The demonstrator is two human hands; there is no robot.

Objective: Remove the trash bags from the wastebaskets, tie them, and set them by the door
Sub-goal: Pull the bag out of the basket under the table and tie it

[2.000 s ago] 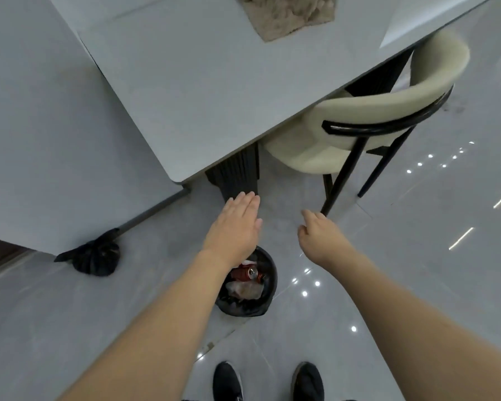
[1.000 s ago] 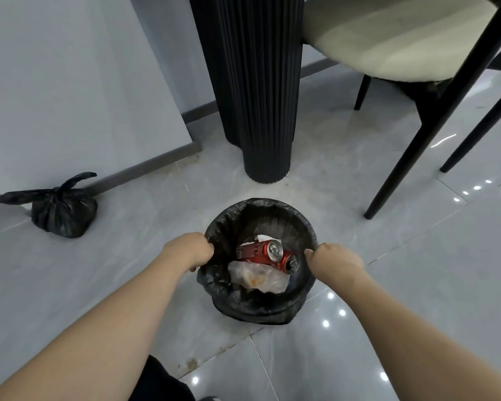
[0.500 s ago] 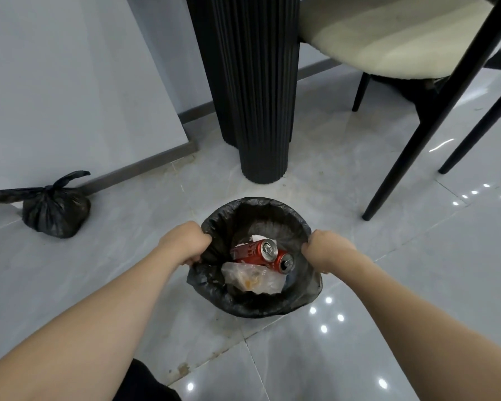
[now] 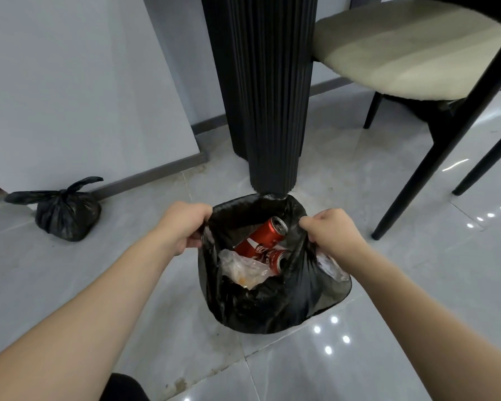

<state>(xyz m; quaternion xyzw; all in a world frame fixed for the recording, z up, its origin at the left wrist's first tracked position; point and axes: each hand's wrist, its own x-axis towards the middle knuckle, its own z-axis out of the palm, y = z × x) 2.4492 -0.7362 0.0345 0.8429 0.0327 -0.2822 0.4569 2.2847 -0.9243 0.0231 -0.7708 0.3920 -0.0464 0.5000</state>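
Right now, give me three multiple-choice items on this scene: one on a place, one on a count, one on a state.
1. Where does the tied bag lie?
A. on the chair
B. on the floor by the wall
C. inside the open bag

2. How many red cans show in the open bag?
A. none
B. two
C. five

3. What are the left hand and right hand doing?
A. gripping the bag's rim
B. hanging free
C. pressing the chair seat

Key: 1 B, it sits beside the baseboard; 2 B, two tops show; 3 A, fingers curl round black plastic.
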